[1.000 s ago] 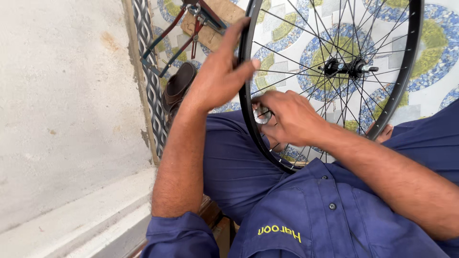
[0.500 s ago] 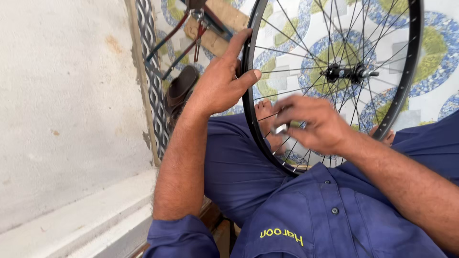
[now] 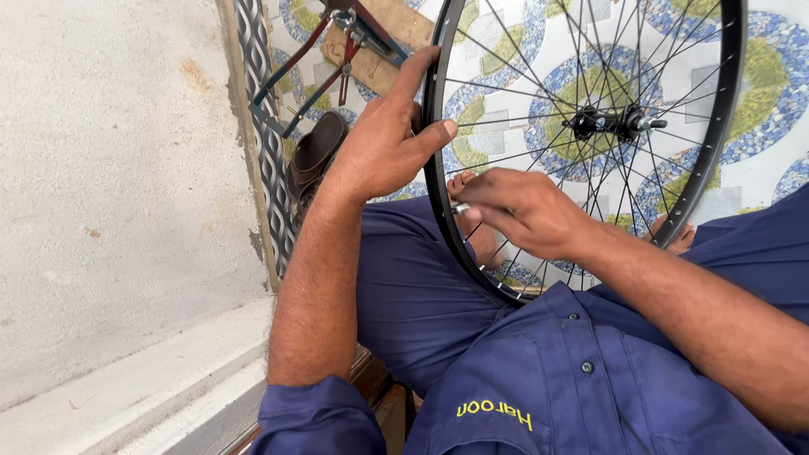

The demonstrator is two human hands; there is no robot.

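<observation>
The wheel (image 3: 581,126) is standing upright on the person's lap, its black rim (image 3: 438,198) curving from the top of the frame down to the near thigh, the hub (image 3: 608,123) sitting right of centre. The left hand (image 3: 383,143) is gripping the rim on its left side, thumb hooking over the inner edge and fingers lying along the outside. The right hand (image 3: 527,211) is reaching in among the spokes (image 3: 506,109) just inside the rim, its fingertips pinching a small silvery piece (image 3: 460,207) next to the rim; what that piece is cannot be told. Both forearms are bare, coming out of blue sleeves (image 3: 316,417). A bare foot (image 3: 476,236) is showing through the spokes below the right hand. Far left of the wheel, a brown sandal (image 3: 313,156) is lying on the patterned tile floor (image 3: 758,76) beside a metal grille (image 3: 263,126), with a red-handled tool (image 3: 341,63) just beyond it. A pale wall (image 3: 109,185) is filling the left side.
</observation>
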